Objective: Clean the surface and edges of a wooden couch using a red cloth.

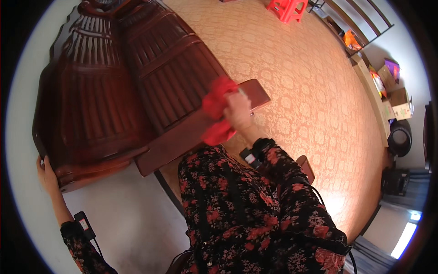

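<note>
A red cloth (219,97), blurred by motion, is bunched in my right hand (238,109). That hand is over the flat armrest (178,138) of a dark reddish wooden settee (178,82); whether the cloth touches the wood I cannot tell. My left hand (48,174) rests at the outer lower edge of the slatted wooden backrest (97,106), beside the white wall. Its fingers are partly hidden behind that edge. The glossy seat slats run away from me toward the top of the view.
A red plastic stool (287,9) stands on the patterned floor (301,89). Along the right wall are a metal-framed rack (362,20), cardboard boxes (398,104) and a black cylindrical object (400,137). Part of a brown seat (305,168) shows beside my right arm.
</note>
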The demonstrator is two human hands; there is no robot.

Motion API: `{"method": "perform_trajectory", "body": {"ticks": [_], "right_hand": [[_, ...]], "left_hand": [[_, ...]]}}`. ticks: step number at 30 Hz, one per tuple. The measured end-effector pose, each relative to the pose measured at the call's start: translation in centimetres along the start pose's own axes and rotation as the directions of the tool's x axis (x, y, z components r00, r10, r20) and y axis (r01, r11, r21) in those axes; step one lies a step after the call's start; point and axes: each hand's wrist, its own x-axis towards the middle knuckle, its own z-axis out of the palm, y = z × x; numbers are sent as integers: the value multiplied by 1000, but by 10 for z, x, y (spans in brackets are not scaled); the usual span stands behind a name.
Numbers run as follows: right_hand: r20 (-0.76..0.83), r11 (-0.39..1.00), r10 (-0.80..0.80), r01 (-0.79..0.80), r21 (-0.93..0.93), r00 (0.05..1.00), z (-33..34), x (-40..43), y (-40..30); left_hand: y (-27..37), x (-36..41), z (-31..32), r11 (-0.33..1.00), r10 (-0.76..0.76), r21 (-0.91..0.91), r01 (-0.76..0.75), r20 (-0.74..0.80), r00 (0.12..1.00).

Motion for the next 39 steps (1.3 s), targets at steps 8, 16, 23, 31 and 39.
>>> {"method": "perform_trajectory", "body": {"ticks": [8, 16, 23, 31, 39], "right_hand": [[72, 940, -340, 341, -3, 938, 1, 2, 21], [209, 258, 900, -854, 452, 382, 22, -27, 237], [260, 713, 536, -595, 370, 803, 100, -103, 119], [259, 467, 465, -483, 741, 847, 34, -72, 168], [220, 729, 480, -526, 438, 849, 59, -118, 43]], "left_hand": [[18, -1, 9, 996, 77, 42, -76, -25, 997], [48, -11, 8, 1000, 6, 18, -5, -29, 1000], [35, -12, -1, 1000, -28, -11, 29, 46, 999], [7, -4, -4, 998, -12, 68, 12, -3, 1000], [0, 4, 4, 995, 63, 84, -61, -21, 998]]}}
